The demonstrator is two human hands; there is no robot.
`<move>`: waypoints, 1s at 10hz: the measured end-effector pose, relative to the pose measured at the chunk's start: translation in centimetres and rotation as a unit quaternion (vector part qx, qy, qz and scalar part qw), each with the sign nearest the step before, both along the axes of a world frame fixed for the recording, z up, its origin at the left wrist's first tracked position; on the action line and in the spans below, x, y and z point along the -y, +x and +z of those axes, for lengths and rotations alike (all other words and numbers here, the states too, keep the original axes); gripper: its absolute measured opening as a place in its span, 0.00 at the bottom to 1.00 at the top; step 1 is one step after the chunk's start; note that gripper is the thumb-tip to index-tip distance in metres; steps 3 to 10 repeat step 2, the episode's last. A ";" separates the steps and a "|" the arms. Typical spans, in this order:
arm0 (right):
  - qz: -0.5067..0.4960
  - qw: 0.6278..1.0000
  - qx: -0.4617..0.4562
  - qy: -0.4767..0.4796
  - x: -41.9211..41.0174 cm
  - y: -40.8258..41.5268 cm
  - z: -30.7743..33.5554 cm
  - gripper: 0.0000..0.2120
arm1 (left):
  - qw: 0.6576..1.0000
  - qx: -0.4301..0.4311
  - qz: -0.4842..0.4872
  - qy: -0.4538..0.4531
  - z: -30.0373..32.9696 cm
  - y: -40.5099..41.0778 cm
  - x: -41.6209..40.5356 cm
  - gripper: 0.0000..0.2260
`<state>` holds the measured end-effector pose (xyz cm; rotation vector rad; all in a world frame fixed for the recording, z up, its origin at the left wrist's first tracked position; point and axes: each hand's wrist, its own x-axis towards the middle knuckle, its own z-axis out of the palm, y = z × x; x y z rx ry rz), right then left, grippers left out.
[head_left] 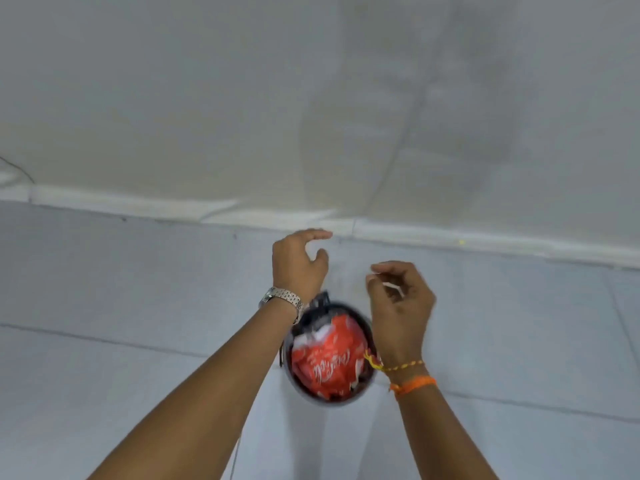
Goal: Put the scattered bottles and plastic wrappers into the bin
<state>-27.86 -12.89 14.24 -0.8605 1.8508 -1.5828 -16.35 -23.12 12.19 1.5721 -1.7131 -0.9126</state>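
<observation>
your bin (360,322) sits on the floor (138,393) near the wall (311,98), seen from straight above, between your two forearms. it's round with a dark rim, so it has no long axis from this angle; it stands upright with its mouth pointing up at the camera. a small dark clip or handle sticks out at its far-left edge.

inside, a crumpled red wrapper (325,362) with white script fills most of the opening, with bits of white plastic at its upper left. it's too crushed to give a long axis. i can't see any bottles in the bin; they may be buried.

your left hand (298,265) hangs above and beyond the bin, fingers loosely curled and apart, holding nothing. your right hand (398,299) is beside it, fingers half curled toward the thumb; no object shows in it, though blur makes it hard to be sure.

no loose bottles or wrappers on the visible floor. judgement: the task is at or near its end, but the floor outside this view is unchecked.
</observation>
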 end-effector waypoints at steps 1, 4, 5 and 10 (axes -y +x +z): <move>-0.052 0.975 -0.013 -0.216 3.5 -1.6 16.4 0.06 | 0.969 -0.068 0.009 -0.236 17.6 -1.6 4.1 0.17; -0.035 0.920 -0.052 -0.386 4.7 -2.9 34.7 0.13 | 0.899 -0.103 0.026 -0.425 36.7 -1.4 5.6 0.20; -0.035 0.920 -0.052 -0.386 4.7 -2.9 34.7 0.13 | 0.899 -0.103 0.026 -0.425 36.7 -1.4 5.6 0.20; -0.035 0.920 -0.052 -0.386 4.7 -2.9 34.7 0.13 | 0.899 -0.103 0.026 -0.425 36.7 -1.4 5.6 0.20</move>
